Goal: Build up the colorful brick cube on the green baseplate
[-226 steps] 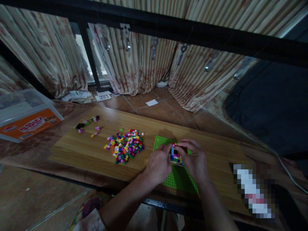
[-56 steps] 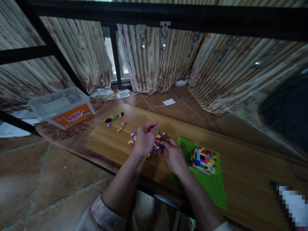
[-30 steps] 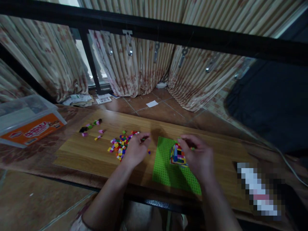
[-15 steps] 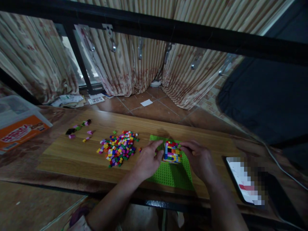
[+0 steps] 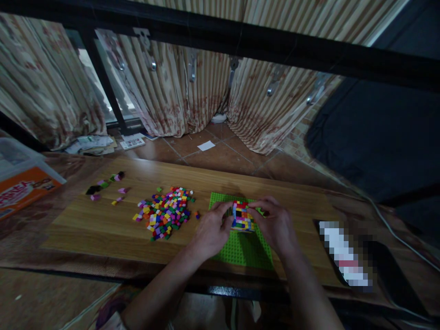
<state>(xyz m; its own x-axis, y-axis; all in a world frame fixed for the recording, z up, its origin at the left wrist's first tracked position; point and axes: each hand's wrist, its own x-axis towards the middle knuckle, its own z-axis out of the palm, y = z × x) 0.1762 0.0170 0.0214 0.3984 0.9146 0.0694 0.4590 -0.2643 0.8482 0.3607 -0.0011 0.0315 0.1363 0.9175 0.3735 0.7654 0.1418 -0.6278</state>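
Observation:
A small block built of multicoloured toy bricks (image 5: 243, 217) sits on a green studded baseplate (image 5: 240, 251). Along its left side, my left hand (image 5: 213, 229) has thumb and forefinger pressed against the bricks, steadying them. My right hand (image 5: 277, 224) is at the block's upper right, its thumb and fingertips pinched together on the top. Whatever lies between those fingertips is too small and hidden to make out. Left of the baseplate lies a pile of loose toy bricks (image 5: 167, 213) in many colours.
Several more bricks (image 5: 103, 183) lie scattered on the wooden board (image 5: 96, 233). An orange-labelled plastic box (image 5: 27, 185) stands at the far left. To the right are a phone with a blurred screen (image 5: 343, 252) and a dark flat object (image 5: 395, 275). A black rail (image 5: 213, 34) crosses above.
My right hand has moved left and in over the block's top right, covering more of it. My left hand stays at the block's left side. The whole view has shifted slightly.

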